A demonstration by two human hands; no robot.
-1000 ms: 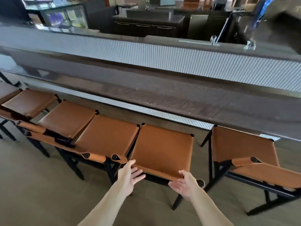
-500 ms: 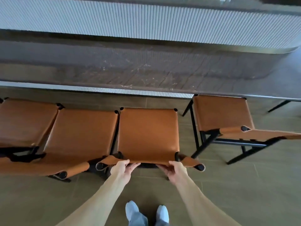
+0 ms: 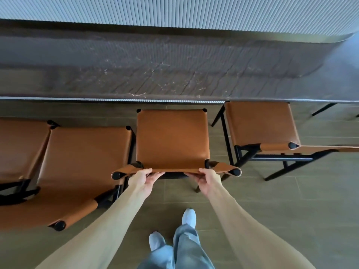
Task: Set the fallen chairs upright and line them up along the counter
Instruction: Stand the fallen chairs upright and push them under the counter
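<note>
The middle chair [image 3: 172, 138] is gripped at its back edge by the left hand [image 3: 142, 178] and right hand [image 3: 207, 179]. The counter [image 3: 155, 70] is seen at 12 o'clock.

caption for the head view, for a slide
Both hands, left and right, grip the middle chair's backrest at the counter.

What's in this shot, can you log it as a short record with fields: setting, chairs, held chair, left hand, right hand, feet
setting: a row of tan leather chairs along a dark counter on a tiled floor
chairs: four in view, all upright
held chair: middle chair, seat front close to the counter
left hand: grips the leather backrest's top edge, left part
right hand: grips the same edge, right part
neighbour right: right chair, a gap apart
neighbour left: left chair, close beside
feet: pale shoes behind the held chair
</note>
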